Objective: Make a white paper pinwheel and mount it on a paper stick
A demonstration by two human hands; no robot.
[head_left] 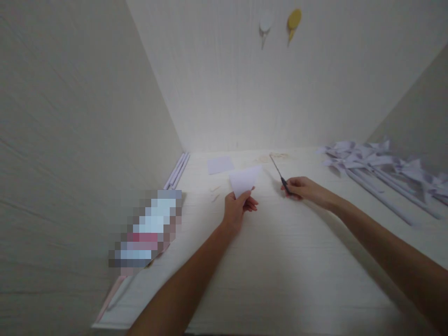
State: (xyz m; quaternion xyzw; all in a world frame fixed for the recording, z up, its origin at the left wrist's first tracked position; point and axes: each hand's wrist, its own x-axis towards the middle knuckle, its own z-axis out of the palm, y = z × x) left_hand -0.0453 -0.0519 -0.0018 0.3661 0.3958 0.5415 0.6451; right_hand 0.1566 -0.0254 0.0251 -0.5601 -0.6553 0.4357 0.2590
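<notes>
My left hand (237, 208) holds a folded white piece of paper (244, 179) by its lower corner, lifted a little above the white table (280, 261). My right hand (304, 188) grips the handles of a pair of scissors (278, 171), whose thin blades point up and away to the left, apart from the paper. A second pale square of paper (220, 164) lies flat on the table behind the left hand.
Several white paper pinwheels on long sticks (371, 168) lie at the right. Thin white sticks (178, 170) rest along the left wall. A blurred-out object (147, 231) sits at the left edge. Two hooks (280, 23) hang on the back wall. Small scraps (215, 192) lie nearby.
</notes>
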